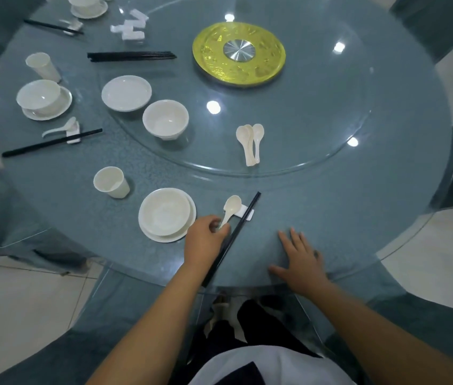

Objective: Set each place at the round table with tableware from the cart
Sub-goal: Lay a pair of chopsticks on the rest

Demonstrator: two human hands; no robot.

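Head view. The left hand [205, 240] reaches forward over the near edge of the surface [330, 207], fingers [221, 232] curled around the handle of a white spoon [230, 208]; the spoon's bowl lies on a white rest [247, 213]. One pair of black chopsticks [233, 237] lies across the same rest, just beside that hand. The right hand [303, 259] lies flat on the surface, fingers spread and holding nothing. Counted: two cups, nearest cup [111, 182]; three bowl-on-plate sets, nearest set [167, 213]; one loose bowl [165, 119]; one loose plate [126, 93]; one cluster of spare spoons [251, 143] on the glass turntable [317, 107].
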